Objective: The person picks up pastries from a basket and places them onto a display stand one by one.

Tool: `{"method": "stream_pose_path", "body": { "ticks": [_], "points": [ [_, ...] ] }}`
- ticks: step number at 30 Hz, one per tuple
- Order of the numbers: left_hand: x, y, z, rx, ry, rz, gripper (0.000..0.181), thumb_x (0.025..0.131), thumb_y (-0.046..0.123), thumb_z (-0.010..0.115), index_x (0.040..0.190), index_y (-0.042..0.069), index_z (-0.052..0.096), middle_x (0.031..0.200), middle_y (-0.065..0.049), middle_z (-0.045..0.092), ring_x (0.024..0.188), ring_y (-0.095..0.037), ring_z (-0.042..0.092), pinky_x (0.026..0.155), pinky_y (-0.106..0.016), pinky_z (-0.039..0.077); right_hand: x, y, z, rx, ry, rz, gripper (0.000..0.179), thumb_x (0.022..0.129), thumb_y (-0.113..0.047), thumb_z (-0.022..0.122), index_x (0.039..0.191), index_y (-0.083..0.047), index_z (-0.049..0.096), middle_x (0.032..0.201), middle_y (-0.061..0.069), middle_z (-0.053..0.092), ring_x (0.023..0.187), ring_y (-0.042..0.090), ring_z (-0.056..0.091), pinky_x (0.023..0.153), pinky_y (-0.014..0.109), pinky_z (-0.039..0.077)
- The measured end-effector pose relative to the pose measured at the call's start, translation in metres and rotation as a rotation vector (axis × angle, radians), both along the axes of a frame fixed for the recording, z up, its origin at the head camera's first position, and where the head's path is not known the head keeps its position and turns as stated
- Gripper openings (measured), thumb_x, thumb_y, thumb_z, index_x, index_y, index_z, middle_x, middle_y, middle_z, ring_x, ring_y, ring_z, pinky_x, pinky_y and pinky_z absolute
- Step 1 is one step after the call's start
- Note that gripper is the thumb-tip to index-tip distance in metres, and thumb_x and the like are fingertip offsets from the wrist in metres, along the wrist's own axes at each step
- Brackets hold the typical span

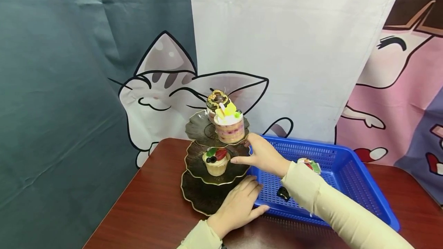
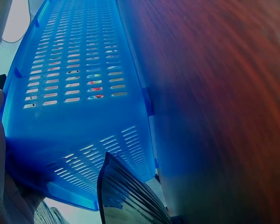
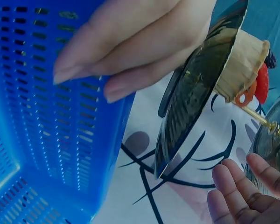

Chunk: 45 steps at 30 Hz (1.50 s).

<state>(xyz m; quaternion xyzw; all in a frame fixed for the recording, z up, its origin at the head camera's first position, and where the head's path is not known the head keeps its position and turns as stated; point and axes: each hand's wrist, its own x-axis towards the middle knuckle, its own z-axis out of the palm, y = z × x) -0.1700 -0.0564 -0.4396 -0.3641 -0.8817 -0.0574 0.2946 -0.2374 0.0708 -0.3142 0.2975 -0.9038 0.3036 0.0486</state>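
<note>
My right hand (image 1: 264, 156) is beside the tiered stand, thumb and fingers spread apart, fingertips close to the rim of the top plate (image 1: 204, 135). Nothing shows in its grasp. On that plate are a layered dessert cup (image 1: 230, 130) with yellow fruit and, behind it, a chocolate-topped dessert cup (image 1: 212, 101). A fruit-topped cupcake (image 1: 217, 168) sits on the middle plate (image 1: 197, 166). My left hand (image 1: 238, 205) rests at the near left corner of the blue basket (image 1: 373, 187), fingers extended over the rim, thumb pointing right.
In the basket lie a small fruit-topped piece (image 1: 313, 166) and a small black item (image 1: 283, 194). The bottom plate (image 1: 200, 195) of the stand reaches close to the basket's left side. Under everything is a reddish-brown table (image 1: 138, 203), with a printed curtain (image 1: 294, 49) behind.
</note>
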Motion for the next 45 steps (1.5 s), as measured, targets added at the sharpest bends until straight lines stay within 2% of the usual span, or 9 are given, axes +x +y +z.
{"method": "stream_pose_path", "body": {
  "ticks": [4, 9, 13, 18, 31, 45],
  "points": [
    [0.000, 0.000, 0.000, 0.008, -0.001, -0.007, 0.052, 0.093, 0.054, 0.051, 0.121, 0.012, 0.064, 0.122, 0.000, 0.063, 0.128, -0.016, 0.051, 0.113, -0.026, 0.037, 0.000, 0.007, 0.001, 0.019, 0.009, -0.032, 0.059, 0.077, -0.053, 0.074, 0.111, -0.009, 0.057, 0.106, 0.008, 0.062, 0.095, 0.021, 0.058, 0.081, 0.038, 0.051],
    [0.001, 0.000, 0.001, 0.009, 0.004, -0.005, 0.052, 0.092, 0.055, 0.052, 0.120, 0.013, 0.064, 0.122, 0.001, 0.063, 0.128, -0.015, 0.051, 0.113, -0.026, 0.037, -0.001, 0.017, 0.001, -0.013, -0.007, -0.037, 0.065, 0.079, -0.052, 0.072, 0.124, -0.008, 0.055, 0.120, 0.011, 0.062, 0.109, 0.025, 0.059, 0.090, 0.045, 0.052],
    [0.001, 0.000, 0.001, 0.006, -0.001, -0.001, 0.051, 0.093, 0.054, 0.051, 0.121, 0.013, 0.063, 0.122, 0.001, 0.063, 0.129, -0.015, 0.051, 0.113, -0.026, 0.037, -0.002, 0.025, -0.001, -0.035, -0.006, -0.038, 0.064, 0.080, -0.049, 0.072, 0.128, -0.009, 0.055, 0.124, 0.008, 0.061, 0.110, 0.024, 0.058, 0.092, 0.045, 0.051],
    [0.000, 0.000, 0.001, 0.012, 0.001, -0.005, 0.052, 0.092, 0.054, 0.053, 0.121, 0.013, 0.063, 0.123, 0.001, 0.063, 0.129, -0.016, 0.050, 0.113, -0.026, 0.037, -0.004, 0.036, -0.005, -0.045, 0.012, -0.056, 0.061, 0.080, -0.047, 0.073, 0.127, -0.011, 0.056, 0.122, 0.006, 0.062, 0.110, 0.024, 0.058, 0.092, 0.046, 0.052],
    [0.000, 0.001, 0.000, 0.016, 0.002, -0.005, 0.053, 0.091, 0.055, 0.055, 0.121, 0.013, 0.063, 0.123, 0.000, 0.063, 0.129, -0.017, 0.051, 0.112, -0.027, 0.038, -0.008, 0.063, -0.016, -0.028, 0.044, -0.111, 0.058, 0.082, -0.045, 0.072, 0.123, -0.006, 0.058, 0.120, 0.012, 0.064, 0.109, 0.029, 0.061, 0.092, 0.049, 0.051],
    [0.000, 0.000, 0.002, 0.008, -0.012, -0.006, 0.053, 0.091, 0.055, 0.054, 0.122, 0.013, 0.063, 0.123, 0.000, 0.063, 0.130, -0.017, 0.050, 0.113, -0.028, 0.037, -0.008, 0.092, -0.031, -0.006, -0.039, -0.184, 0.065, 0.085, -0.054, 0.065, 0.129, -0.007, 0.054, 0.127, 0.013, 0.060, 0.115, 0.032, 0.058, 0.094, 0.053, 0.049]
  ]
}}
